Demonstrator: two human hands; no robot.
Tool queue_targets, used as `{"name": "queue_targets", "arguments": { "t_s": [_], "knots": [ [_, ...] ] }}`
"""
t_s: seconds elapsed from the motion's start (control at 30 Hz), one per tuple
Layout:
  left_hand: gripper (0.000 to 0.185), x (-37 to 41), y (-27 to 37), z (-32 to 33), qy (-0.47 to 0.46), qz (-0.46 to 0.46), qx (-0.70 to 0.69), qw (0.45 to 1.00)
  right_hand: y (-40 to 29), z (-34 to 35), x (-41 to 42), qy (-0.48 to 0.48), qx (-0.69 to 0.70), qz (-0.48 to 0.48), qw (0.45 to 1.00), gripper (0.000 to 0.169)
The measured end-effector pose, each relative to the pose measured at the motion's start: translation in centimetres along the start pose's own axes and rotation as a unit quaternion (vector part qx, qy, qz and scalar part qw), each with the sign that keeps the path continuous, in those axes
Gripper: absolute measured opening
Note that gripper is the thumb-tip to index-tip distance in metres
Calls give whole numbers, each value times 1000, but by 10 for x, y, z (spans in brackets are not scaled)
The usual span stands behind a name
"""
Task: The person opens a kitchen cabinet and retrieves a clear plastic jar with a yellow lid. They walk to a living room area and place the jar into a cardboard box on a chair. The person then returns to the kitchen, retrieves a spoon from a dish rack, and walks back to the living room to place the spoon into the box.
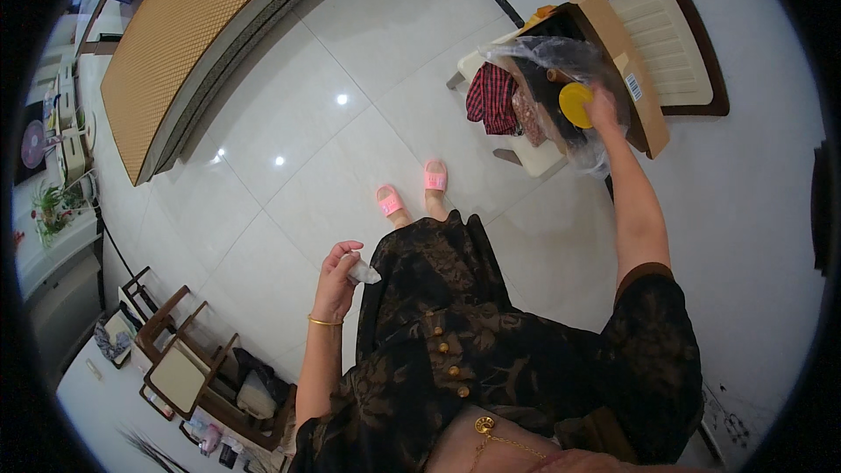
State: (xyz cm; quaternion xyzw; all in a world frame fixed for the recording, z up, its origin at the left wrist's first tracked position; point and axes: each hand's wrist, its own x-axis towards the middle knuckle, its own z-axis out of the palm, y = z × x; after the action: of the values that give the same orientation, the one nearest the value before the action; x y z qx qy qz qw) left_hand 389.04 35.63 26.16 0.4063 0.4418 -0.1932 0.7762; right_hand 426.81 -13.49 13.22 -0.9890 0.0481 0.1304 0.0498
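Observation:
My right hand reaches into an open cardboard box and grips the rim of a yellow round lid, perhaps on a container whose body I cannot see. Clear plastic lies in and over the box, which sits on a cream-seated chair. Beside the box on the seat are a red and black checked cloth and a bag of small reddish-brown pieces. Low in front of me, at the left of my skirt, my left hand holds a crumpled white tissue between thumb and fingers.
The chair's backrest stands behind the box, near the white wall. A long bench with a tan woven mat curves across the upper left. Several chairs crowd the lower left. Pale floor tiles lie under my pink slippers.

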Motion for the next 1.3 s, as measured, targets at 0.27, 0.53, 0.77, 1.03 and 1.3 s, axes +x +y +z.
{"name": "queue_targets", "arguments": {
  "t_s": [0.27,0.53,0.77,1.03,1.3],
  "knots": [
    [15,5,6,4,-31,31,20,999,7,-57,-38,-33,101,-23,994,36],
    [14,26,27,40,-95,15,76,992,23,-43,-64,-60,133,-34,989,40],
    [15,60,21,67,-173,10,143,974,53,-24,-64,-24,172,-24,985,35],
    [37,216,-47,248,-333,10,275,902,68,-17,-66,-16,82,58,995,54],
    [61,287,-101,389,-314,33,175,933,51,0,-76,34,165,49,985,76]
  ]
}}
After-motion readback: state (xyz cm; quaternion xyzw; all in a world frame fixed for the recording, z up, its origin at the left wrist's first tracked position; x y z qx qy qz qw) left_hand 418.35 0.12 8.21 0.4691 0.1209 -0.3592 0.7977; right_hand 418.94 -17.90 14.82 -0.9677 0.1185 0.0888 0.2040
